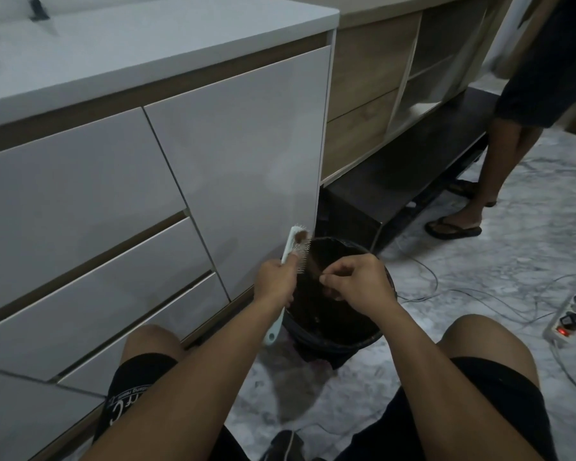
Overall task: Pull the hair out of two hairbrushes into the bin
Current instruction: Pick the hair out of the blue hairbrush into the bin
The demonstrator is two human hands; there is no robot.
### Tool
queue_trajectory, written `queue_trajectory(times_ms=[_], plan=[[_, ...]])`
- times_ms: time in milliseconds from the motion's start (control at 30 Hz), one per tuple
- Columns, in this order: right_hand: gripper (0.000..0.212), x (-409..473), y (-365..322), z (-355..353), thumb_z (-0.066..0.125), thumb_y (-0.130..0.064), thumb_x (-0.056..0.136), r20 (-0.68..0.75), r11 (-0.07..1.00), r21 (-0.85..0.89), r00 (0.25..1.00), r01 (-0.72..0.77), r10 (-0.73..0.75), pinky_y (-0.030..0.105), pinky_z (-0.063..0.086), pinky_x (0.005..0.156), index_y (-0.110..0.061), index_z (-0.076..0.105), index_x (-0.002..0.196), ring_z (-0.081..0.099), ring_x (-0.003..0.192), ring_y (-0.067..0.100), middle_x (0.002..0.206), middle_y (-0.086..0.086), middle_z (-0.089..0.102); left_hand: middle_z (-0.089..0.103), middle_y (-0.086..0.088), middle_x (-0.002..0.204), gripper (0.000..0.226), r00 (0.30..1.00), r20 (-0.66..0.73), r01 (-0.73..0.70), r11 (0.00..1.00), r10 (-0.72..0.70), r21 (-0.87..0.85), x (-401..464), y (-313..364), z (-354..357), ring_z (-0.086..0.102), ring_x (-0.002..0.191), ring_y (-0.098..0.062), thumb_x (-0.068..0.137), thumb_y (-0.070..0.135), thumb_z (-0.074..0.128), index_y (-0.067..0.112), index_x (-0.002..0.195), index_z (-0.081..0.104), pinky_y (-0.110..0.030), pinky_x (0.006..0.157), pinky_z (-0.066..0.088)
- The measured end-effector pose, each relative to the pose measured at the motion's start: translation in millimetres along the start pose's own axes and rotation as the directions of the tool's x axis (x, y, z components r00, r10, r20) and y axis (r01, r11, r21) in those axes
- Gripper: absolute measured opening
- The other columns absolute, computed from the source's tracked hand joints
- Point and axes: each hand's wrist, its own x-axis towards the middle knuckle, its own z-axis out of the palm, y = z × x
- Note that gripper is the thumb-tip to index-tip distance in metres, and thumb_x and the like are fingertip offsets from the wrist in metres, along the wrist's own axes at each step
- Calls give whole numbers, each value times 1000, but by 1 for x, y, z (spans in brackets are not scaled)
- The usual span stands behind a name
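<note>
Hairbrush point(288, 251) mid-handle hidden in left hand point(275, 277), over black round bin point(376, 334).
Right hand point(359, 282) pinched thin, barely visible hair point(315, 264); brown clump among bristles.

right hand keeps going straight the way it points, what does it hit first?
Likely the hairbrush bristles: the right hand pinches hair and points left toward the brush held by the left hand. Depth unclear.

White cabinet point(240, 154), power strip point(566, 322)
</note>
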Motion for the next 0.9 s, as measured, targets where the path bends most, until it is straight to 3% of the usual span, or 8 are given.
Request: queue_trajectory(times_ms=[167,233,300,367,467,567,700,900], plan=[[10,5,6,-1,74,-13,83,-26,999,44,999,-24,25,30,62,67,-21,70,86,71,77,13,90,-2,73,57,-11,60,39,986,132,117,984,-100,-133,1,-1,-1,50,45,-22,91,40,47,6,88,66,-31,48,40],[24,4,4,1,76,-11,81,-1,986,166,1000,-12,12,28,62,66,-22,66,99,67,92,11,106,-4,68,56,-9,56,37,979,173,134,981,-108,-143,1,-3,-2,49,43,-22,91,38,45,6,86,65,-30,46,39],[39,3,1,5,79,-15,78,19,979,199,998,52,-57,21,57,74,-26,64,112,62,101,3,109,-10,66,54,-8,53,35,978,189,117,984,-90,-136,-2,-3,-3,49,41,-22,92,39,47,10,81,63,-29,44,39],[40,3,1,11,79,-17,78,-15,984,150,996,94,-93,17,51,82,-23,68,116,63,100,-1,105,-10,70,55,-9,54,38,978,199,95,987,-68,-129,-5,-3,-3,49,41,-22,93,44,50,11,80,63,-28,43,39],[16,6,1,14,76,-15,82,-72,997,48,995,66,-62,17,53,76,-20,76,97,70,83,2,88,-6,75,59,-10,60,41,979,193,83,991,-60,-110,-4,-6,-3,50,42,-20,94,47,50,9,83,64,-28,45,40],[8,6,-1,15,78,-13,80,-9,999,7,999,39,-39,13,49,66,-18,77,86,71,75,8,78,0,75,59,-10,61,41,983,163,108,984,-84,-144,-2,-8,-5,51,43,-21,95,46,48,9,88,65,-29,45,40],[7,6,-3,11,80,-12,77,74,1000,-13,997,20,-19,26,58,74,-17,77,79,73,74,14,75,3,76,59,-11,61,43,986,125,135,974,-113,-181,-3,-13,-5,49,43,-21,96,46,46,10,83,64,-27,44,39],[5,2,-6,3,80,-12,77,149,998,-52,989,29,-21,27,58,76,-16,77,79,73,74,14,74,2,76,55,-11,57,42,985,98,157,965,-139,-209,-7,-17,3,46,41,-21,97,44,45,11,80,63,-28,44,36]])
